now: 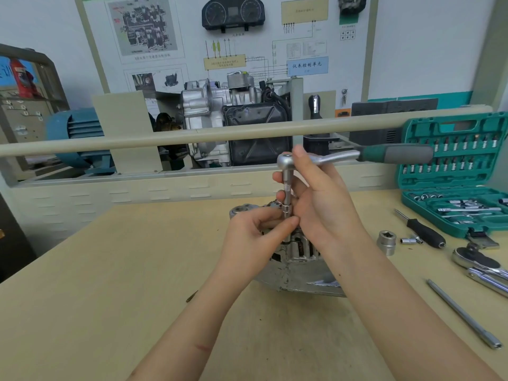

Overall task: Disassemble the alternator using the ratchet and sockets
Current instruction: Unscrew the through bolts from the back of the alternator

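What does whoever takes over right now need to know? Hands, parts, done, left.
Left hand: pinches the small chrome socket at the bottom of the extension bar.
Right hand: fingers around the knurled chrome extension bar, thumb by the head of the green-handled ratchet.
Grey metal alternator: stands on the tan wooden bench, under both hands; housing looks still assembled.
Spares on the right: large chrome socket, black-handled driver, second ratchet, long bar, open green socket case.
Done: tool stacked on the alternator's top; the fastener itself is hidden.
Left: loosen the fasteners, split the housing.
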Demonstrator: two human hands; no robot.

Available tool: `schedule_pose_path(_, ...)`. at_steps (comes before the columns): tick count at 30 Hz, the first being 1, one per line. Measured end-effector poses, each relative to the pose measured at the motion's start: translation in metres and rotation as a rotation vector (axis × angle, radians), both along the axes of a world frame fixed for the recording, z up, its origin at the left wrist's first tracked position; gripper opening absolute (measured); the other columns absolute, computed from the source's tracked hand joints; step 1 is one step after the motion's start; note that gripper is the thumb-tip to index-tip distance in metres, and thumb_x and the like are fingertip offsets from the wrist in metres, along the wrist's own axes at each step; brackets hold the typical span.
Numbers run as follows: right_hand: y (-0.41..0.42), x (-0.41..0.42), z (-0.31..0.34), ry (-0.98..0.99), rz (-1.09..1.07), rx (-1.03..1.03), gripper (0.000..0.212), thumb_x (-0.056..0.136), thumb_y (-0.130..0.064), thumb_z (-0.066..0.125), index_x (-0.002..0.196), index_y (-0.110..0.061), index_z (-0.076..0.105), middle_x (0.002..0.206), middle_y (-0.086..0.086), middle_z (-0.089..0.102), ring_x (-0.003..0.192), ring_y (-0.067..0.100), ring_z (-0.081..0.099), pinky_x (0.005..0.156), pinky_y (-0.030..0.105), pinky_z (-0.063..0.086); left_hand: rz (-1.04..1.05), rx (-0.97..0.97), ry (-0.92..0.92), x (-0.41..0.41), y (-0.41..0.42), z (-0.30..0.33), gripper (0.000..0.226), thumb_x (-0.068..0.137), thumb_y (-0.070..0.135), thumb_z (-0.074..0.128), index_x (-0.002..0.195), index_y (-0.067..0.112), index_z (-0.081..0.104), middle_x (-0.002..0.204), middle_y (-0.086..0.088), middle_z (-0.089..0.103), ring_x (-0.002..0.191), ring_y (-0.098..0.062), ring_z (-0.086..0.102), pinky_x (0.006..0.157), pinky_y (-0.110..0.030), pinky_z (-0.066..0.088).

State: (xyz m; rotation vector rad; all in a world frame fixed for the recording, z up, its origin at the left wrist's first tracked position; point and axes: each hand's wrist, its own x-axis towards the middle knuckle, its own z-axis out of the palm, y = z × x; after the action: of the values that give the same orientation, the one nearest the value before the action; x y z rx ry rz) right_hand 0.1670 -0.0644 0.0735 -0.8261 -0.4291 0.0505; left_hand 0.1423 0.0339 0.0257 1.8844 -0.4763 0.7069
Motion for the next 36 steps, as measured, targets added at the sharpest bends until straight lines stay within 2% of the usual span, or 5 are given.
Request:
schedule_pose_path(5, 0.0011, 0.0023, -0.0002, -0.048, 0.022, -0.106, 0.032, 0.089, -0.036, 0.047, 0.085, -0.006, 0.059, 0.074, -0.004, 0.072, 0.054, 0.006, 0.062, 0.046, 0.018, 0.046, -0.089, -0.008, 0.108, 0.0001, 0.0063, 0.0042, 0.02, 0.088, 0.009, 0.058, 0.073, -0.005, 0.061, 0.06, -0.013, 0.055, 0.061, -0.007, 0.047, 0.057, -0.017, 0.036)
schedule_pose_path(11, 0.0001, 0.0019, 0.0012, -0.018, 0.055, -0.061, 0.025, 0.081, -0.033, 0.054, 0.085, -0.009, 0.057, 0.073, -0.003, 0.07, 0.056, 0.006, 0.062, 0.046, 0.019, 0.046, -0.064, 0.01, 0.05, -0.0011, 0.0034, 0.0036, 0.038, 0.087, 0.003, 0.057, 0.06, 0.029, 0.055, 0.046, 0.021, 0.051, 0.05, 0.01, 0.046, 0.052, -0.003, 0.032)
schedule_pose_path(20, 0.0003, 0.005, -0.0017, -0.004, 0.051, -0.059, 0.034, 0.093, -0.033, 0.044, 0.086, -0.005, 0.061, 0.075, -0.002, 0.071, 0.055, 0.006, 0.062, 0.047, 0.017, 0.046, -0.102, -0.06, 0.155, -0.0011, 0.0064, 0.0069, 0.014, 0.088, 0.009, 0.058, 0.076, 0.007, 0.066, 0.066, -0.003, 0.061, 0.063, -0.007, 0.052, 0.06, -0.018, 0.041)
schedule_pose_path(28, -0.0022, 0.0052, 0.0015, 0.052, 0.041, 0.016, 0.058, 0.063, -0.036, 0.061, 0.11, -0.003, 0.054, 0.073, 0.0, 0.065, 0.054, 0.005, 0.061, 0.045, 0.019, 0.046, -0.041, -0.074, 0.047, 0.0007, 0.0001, 0.0038, 0.021, 0.083, 0.006, 0.063, 0.068, 0.021, 0.066, 0.056, 0.019, 0.063, 0.056, 0.01, 0.055, 0.055, -0.004, 0.038)
schedule_pose_path(36, -0.0024, 0.0055, -0.0004, 0.023, 0.095, -0.058, 0.034, 0.092, -0.034, 0.043, 0.087, -0.006, 0.062, 0.076, -0.004, 0.071, 0.058, 0.005, 0.062, 0.049, 0.018, 0.048, -0.062, -0.084, 0.103, -0.0019, 0.002, 0.0084, 0.029, 0.083, 0.006, 0.062, 0.063, 0.027, 0.064, 0.053, 0.021, 0.059, 0.057, 0.01, 0.054, 0.056, -0.002, 0.036)
